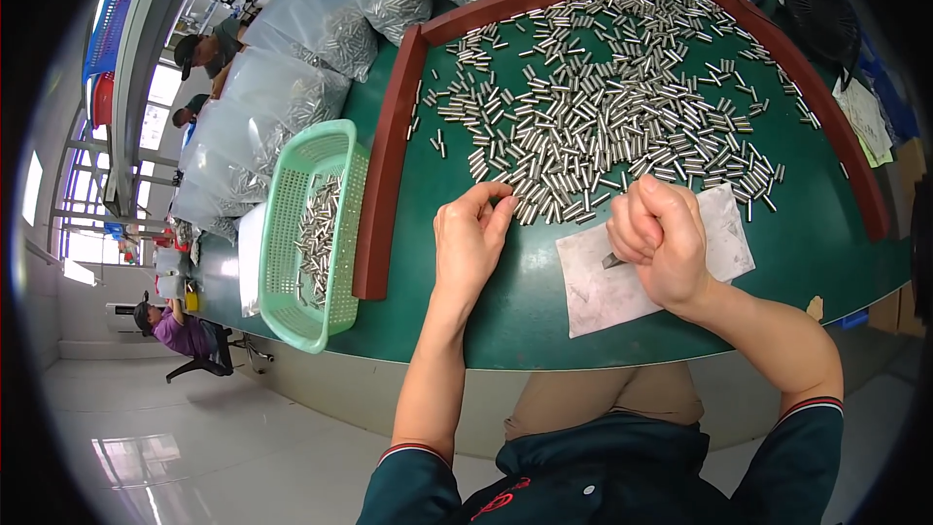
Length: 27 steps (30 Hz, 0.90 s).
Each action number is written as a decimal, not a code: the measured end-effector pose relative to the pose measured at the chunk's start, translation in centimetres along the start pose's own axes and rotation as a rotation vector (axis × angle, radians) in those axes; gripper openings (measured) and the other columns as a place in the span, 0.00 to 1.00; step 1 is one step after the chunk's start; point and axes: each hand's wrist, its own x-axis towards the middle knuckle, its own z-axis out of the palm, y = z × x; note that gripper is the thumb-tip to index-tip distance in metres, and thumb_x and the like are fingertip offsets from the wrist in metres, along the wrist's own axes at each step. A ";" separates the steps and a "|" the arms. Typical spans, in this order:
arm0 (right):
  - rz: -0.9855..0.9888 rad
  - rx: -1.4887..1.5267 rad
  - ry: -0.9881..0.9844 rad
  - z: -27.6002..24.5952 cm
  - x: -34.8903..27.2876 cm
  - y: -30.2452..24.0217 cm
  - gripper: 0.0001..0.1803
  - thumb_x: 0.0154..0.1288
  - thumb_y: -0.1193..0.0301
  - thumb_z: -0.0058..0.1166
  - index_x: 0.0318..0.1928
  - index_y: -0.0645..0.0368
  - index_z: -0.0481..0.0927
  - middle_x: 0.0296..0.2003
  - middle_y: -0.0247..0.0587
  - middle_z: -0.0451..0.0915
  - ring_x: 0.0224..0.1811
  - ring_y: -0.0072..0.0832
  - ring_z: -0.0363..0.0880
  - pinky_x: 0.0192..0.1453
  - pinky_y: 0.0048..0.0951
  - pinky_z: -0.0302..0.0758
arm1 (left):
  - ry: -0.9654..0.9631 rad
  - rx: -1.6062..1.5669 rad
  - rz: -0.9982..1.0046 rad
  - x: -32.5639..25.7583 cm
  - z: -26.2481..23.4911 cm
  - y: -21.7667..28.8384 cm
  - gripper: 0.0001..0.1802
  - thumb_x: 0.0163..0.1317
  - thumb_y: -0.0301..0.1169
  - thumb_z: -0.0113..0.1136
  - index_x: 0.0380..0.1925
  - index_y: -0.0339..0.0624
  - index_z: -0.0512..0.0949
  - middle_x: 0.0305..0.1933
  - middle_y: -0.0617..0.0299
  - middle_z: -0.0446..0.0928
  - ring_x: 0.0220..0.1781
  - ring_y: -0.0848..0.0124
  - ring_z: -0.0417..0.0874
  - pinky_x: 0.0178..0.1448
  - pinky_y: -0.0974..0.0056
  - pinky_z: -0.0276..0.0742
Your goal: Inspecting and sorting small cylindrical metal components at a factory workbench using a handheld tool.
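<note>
A wide heap of short, shiny metal pins point(603, 117) lies spread on the green tabletop point(525, 321). At the heap's near left edge is my left hand point(465, 241), thumb and index fingertip closed together beside the nearest pins. Whatever it pinches, if anything, is too small to make out. My right hand point(663, 238) is curled into a fist above a smudged white sheet point(593, 301). From under its fingers pokes a small grey piece point(612, 261); the rest of that piece is hidden in the palm.
A dark red wooden frame point(387, 175) borders the heap on the left, back and right. Left of it stands a mint green basket point(340, 306) holding more pins. Clear bags of pins point(340, 34) line the far left. A black fan point(821, 19) stands back right. Other people sit beyond.
</note>
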 end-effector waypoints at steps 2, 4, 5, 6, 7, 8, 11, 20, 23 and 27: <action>0.002 -0.001 0.006 0.0 0.0 0.1 0.23 0.64 0.68 0.32 0.10 0.55 0.53 0.08 0.30 0.54 0.11 0.16 0.47 0.15 0.19 0.46 | 0.011 0.002 0.003 -0.1 0.0 0.2 0.05 0.47 0.26 0.60 0.24 0.35 0.77 0.08 0.62 0.60 0.11 0.74 0.60 0.18 0.67 0.58; -0.025 -0.015 0.004 -0.2 0.2 0.3 0.22 0.64 0.66 0.30 0.11 0.53 0.53 0.07 0.29 0.52 0.09 0.16 0.42 0.13 0.20 0.44 | 0.017 0.003 0.004 -0.1 0.2 0.3 0.05 0.47 0.26 0.60 0.23 0.35 0.77 0.08 0.63 0.60 0.11 0.75 0.59 0.18 0.67 0.58; -0.027 -0.014 0.008 -0.1 0.2 0.3 0.22 0.64 0.66 0.31 0.11 0.53 0.53 0.07 0.29 0.52 0.09 0.16 0.42 0.13 0.20 0.44 | 0.002 -0.008 0.005 0.0 0.1 0.2 0.05 0.47 0.26 0.60 0.23 0.34 0.76 0.08 0.63 0.60 0.11 0.75 0.59 0.18 0.67 0.58; -0.029 -0.012 0.012 -0.1 0.3 0.4 0.22 0.64 0.66 0.31 0.11 0.53 0.53 0.07 0.29 0.52 0.09 0.15 0.42 0.13 0.19 0.44 | -0.013 -0.019 0.006 0.0 -0.1 0.1 0.05 0.47 0.26 0.60 0.23 0.34 0.76 0.08 0.63 0.60 0.11 0.75 0.59 0.18 0.68 0.57; -0.030 -0.019 0.011 -0.1 0.3 0.5 0.22 0.64 0.66 0.31 0.11 0.53 0.53 0.07 0.29 0.52 0.09 0.15 0.43 0.13 0.19 0.44 | -0.027 -0.015 0.002 -0.1 -0.2 0.1 0.05 0.47 0.25 0.59 0.22 0.34 0.75 0.08 0.63 0.59 0.11 0.76 0.59 0.18 0.68 0.57; -0.030 -0.021 0.016 0.0 0.2 0.4 0.22 0.64 0.66 0.31 0.11 0.53 0.53 0.07 0.29 0.52 0.09 0.15 0.43 0.13 0.19 0.44 | -0.032 -0.017 0.003 -0.2 -0.3 0.1 0.05 0.47 0.25 0.59 0.22 0.34 0.75 0.08 0.63 0.59 0.11 0.76 0.59 0.18 0.68 0.57; -0.018 -0.009 0.009 -0.1 0.2 0.2 0.22 0.64 0.66 0.31 0.11 0.53 0.53 0.08 0.29 0.53 0.09 0.16 0.43 0.13 0.19 0.44 | -0.045 -0.106 -0.038 -0.3 -0.3 0.3 0.05 0.49 0.25 0.58 0.21 0.32 0.75 0.08 0.67 0.59 0.12 0.80 0.57 0.18 0.70 0.55; -0.058 -0.006 0.017 -0.1 -0.1 0.1 0.23 0.64 0.65 0.31 0.10 0.54 0.54 0.08 0.30 0.53 0.10 0.16 0.44 0.14 0.20 0.45 | -0.368 -0.134 0.290 -3.9 1.0 3.6 0.04 0.43 0.22 0.61 0.20 0.36 0.76 0.08 0.69 0.55 0.11 0.80 0.56 0.16 0.72 0.53; -0.110 -0.016 -0.003 -0.2 -0.4 0.1 0.23 0.64 0.66 0.30 0.10 0.54 0.54 0.08 0.30 0.53 0.10 0.16 0.43 0.15 0.20 0.45 | -0.360 -0.179 0.290 -3.8 1.3 3.7 0.04 0.42 0.21 0.61 0.20 0.36 0.75 0.08 0.69 0.54 0.11 0.80 0.56 0.16 0.72 0.53; -0.082 -0.010 -0.003 -0.1 -0.4 0.2 0.23 0.64 0.66 0.30 0.10 0.54 0.54 0.08 0.30 0.54 0.10 0.16 0.44 0.15 0.20 0.45 | -0.354 -0.172 0.270 -3.9 1.5 3.6 0.04 0.42 0.21 0.62 0.19 0.36 0.75 0.08 0.69 0.54 0.11 0.80 0.55 0.16 0.72 0.52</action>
